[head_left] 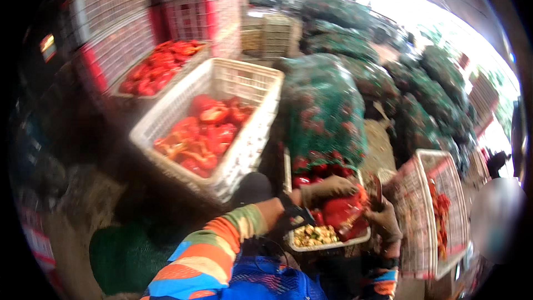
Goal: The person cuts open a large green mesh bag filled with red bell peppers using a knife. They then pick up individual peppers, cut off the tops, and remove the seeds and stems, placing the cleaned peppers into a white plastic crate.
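"Two hands meet over one tray [287, 171]. What does each hold?"

"The left hand [327, 190] has its fingers curled over a red pepper [362, 195] at the tray's right side. The right hand [387, 223] seems wrapped around a slim dark blade [379, 188], upright just beside the pepper. Blur hides its edge."

"How would you handle that?"

"Brace the pepper low, against the tray or what lies in it. Short, shallow strokes, I'd say, and let the left hand turn the pepper instead of forcing the blade around it."

"And those left fingers?"

"Tucked out of the blade's line. That glossy skin probably slips, so hold firmly without crushing."

"Anything crowding the work?"

"The pale yellow bits [315, 236] heap in the near left corner; best not let them spread under the pepper. The green net bag [325, 108] sits at the far end, and the white crate [239, 86] of opened peppers stands to the left, clear of the elbows."
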Available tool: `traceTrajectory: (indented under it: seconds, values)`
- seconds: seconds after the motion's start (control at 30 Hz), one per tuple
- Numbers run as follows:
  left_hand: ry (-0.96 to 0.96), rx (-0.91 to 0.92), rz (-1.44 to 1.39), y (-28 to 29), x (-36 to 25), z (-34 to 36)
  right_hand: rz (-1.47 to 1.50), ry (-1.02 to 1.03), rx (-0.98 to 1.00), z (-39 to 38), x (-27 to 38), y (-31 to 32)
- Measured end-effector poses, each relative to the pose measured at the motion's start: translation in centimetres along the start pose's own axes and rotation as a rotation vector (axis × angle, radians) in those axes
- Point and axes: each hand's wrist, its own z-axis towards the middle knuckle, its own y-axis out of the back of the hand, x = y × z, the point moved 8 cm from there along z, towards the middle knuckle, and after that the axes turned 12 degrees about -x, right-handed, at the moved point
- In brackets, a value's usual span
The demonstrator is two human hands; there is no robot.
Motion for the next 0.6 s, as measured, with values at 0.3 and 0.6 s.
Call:
traceTrajectory:
  seconds: [0.3,0.6]
  values:
    - [-0.305,-0.855,-0.034,10.5,-12.5,-6.8,0.114,0.075,-0.312,-1.0,-0.6,-3.3]
    - [-0.625,-1.619,0.682,24.7,-31.0,-14.3,0.382,0.289,-0.070,9.4,15.7,-23.3]
